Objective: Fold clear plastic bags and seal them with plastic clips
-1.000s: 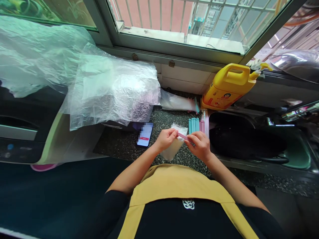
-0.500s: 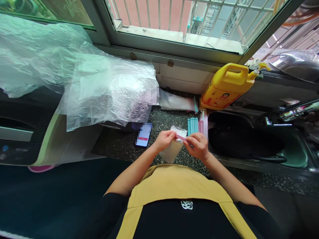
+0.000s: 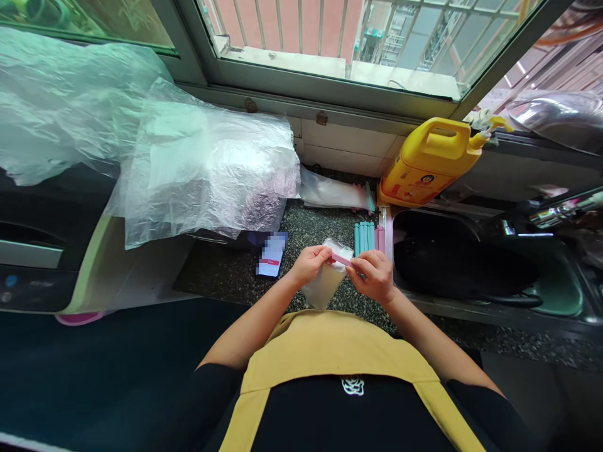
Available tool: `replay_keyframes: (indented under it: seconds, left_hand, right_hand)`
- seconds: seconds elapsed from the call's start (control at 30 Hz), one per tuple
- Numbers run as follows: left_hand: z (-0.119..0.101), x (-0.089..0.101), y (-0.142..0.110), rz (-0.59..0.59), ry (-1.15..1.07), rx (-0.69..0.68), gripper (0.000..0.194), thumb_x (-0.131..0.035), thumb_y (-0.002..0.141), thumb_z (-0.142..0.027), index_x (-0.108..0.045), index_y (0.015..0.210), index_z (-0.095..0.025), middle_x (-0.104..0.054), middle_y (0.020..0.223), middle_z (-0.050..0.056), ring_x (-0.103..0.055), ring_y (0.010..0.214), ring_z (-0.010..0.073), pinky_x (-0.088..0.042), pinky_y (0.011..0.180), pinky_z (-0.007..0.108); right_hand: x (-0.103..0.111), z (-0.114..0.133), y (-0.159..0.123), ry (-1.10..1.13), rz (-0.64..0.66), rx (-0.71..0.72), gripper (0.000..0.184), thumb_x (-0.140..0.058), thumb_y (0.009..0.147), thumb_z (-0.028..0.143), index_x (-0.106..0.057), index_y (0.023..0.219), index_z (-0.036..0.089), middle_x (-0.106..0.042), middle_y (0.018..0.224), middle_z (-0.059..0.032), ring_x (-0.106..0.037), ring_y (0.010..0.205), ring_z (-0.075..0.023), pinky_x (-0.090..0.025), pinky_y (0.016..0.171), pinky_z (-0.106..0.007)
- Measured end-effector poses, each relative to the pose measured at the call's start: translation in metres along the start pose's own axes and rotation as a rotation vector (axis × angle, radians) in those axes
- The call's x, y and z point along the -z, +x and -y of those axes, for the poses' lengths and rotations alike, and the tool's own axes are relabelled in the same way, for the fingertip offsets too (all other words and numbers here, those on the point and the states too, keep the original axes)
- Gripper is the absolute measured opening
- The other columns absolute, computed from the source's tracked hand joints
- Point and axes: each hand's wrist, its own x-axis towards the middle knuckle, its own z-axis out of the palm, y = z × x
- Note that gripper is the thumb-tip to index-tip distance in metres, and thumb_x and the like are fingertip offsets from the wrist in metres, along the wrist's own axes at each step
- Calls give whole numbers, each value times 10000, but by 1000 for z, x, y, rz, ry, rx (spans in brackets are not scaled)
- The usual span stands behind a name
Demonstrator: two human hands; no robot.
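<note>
Drawn slightly closer to the wearer's yellow apron (image 3: 339, 344) than a second ago, a small clear bag (image 3: 323, 286) sits between two bare hands above a dark speckled desk (image 3: 306, 221), a pink clip (image 3: 342, 259) lying across its upper part. Left hand (image 3: 309, 265) and right hand (image 3: 375, 274) grip the clip from either end, thumbs and fingertips pinched closed on it — whether it is fastened around the plastic cannot be told. Below the clip, the bag's pale lower part hangs toward the apron, its bottom corner close to the apron's top edge; its crinkled top pokes out just beyond the fingers.

Just beyond the right hand, a row of teal clips (image 3: 364, 237) lies side by side, with more pink clips (image 3: 380, 238) next to it. Left of the left hand, a phone (image 3: 270, 266) rests with its screen lit. Farther beyond both hands lies another clear bag (image 3: 332, 192), with teal and pink pieces at its right end; a yellow jug (image 3: 421, 168) leans behind it to the right. Past the right hand, a sink (image 3: 560, 296) holds a dark pan (image 3: 464, 267) — and beyond the left hand, clear plastic sheeting (image 3: 211, 169) spreads wide.
</note>
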Motion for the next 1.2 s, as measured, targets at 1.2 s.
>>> replay_keyframes:
  seconds: [1.2]
  left_hand:
    - [13,-9,-7,-59,-280,97,443,-738,552,-559,-620,582,-133,-583,543,-5,-465,553,97,-346,593,235]
  right_hand:
    - [7,4,-3,123,-4,-14,27,-606,806,167,-586,799,184,-590,674,-29,-490,622,-141,-410,598,-288]
